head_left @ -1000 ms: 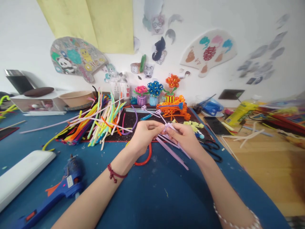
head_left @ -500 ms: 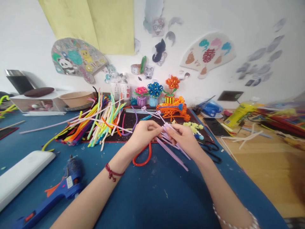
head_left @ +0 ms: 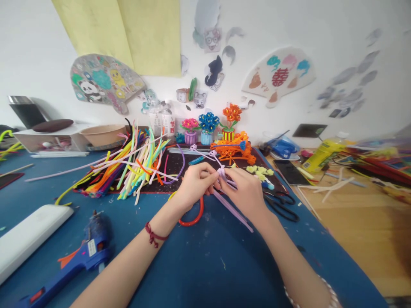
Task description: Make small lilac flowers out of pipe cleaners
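Blue table (head_left: 205, 265), strewn with loose stems (head_left: 146, 160), against white wall (head_left: 340, 21). Left hand (head_left: 196, 182) and right hand (head_left: 246, 188): fingertips pinched tight on lilac strips (head_left: 233, 212).

soft, fairly even light brightens the white wall (head_left: 272, 25) beyond the left hand (head_left: 196, 183) and right hand (head_left: 246, 188), while a dim shadow pools on the blue tabletop (head_left: 224, 273) on their near side. far left of them, a dark flask (head_left: 27, 113) slants, seemingly stretched by the lens. far right, the red strips (head_left: 375, 160) smear into blur. the lilac stems (head_left: 233, 211) at the hands look slightly soft.
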Demonstrator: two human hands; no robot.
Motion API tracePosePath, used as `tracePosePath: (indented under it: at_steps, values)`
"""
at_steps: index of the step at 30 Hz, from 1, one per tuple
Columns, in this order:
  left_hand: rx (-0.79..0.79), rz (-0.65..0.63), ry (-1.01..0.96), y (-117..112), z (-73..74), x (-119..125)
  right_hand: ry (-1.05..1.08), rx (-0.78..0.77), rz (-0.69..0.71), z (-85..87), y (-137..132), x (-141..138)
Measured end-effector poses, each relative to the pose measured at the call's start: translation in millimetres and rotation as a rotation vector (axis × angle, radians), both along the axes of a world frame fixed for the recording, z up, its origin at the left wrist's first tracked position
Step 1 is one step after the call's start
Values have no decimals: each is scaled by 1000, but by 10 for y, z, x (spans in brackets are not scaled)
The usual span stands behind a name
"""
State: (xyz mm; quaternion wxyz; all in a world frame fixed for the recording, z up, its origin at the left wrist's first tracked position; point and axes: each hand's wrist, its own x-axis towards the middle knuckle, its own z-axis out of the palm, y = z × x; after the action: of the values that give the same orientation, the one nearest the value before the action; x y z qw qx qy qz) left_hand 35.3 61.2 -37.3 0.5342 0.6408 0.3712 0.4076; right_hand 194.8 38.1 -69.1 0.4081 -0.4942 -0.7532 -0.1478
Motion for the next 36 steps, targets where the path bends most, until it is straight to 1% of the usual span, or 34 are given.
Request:
tracePosePath:
  at_steps: [3,6,8,10,13,15,20,23,26,29,33,36]
  values:
    - [43,-47,18,4,1,-14,8,-52,-25,18,-7,-21]
    - [81,-67,38,-1,10,-17,51,-97,-13,30,-3,-22]
    - [107,-46,64,-8,17,-12,88,-134,5,36,1,-16]
    - [149,2,91,-14,23,-3,103,-163,19,42,1,-10]
    - [226,95,123,-22,26,11,82,-177,40,47,-7,-9]
    - [261,129,145,-28,25,18,60,-174,67,46,-14,-12]
    - [314,168,164,-43,27,27,97,-174,112,31,-17,-9]
    - [339,158,173,-57,33,31,116,-183,112,27,-9,-2]
    - [352,147,184,-69,35,30,131,-176,118,34,-4,-4]
    - [364,138,176,-63,33,18,177,-134,141,55,-9,-8]
    - [405,90,118,-33,35,-18,268,-33,151,116,-39,0]
    - [440,62,50,-21,45,-44,322,16,153,174,-70,11]
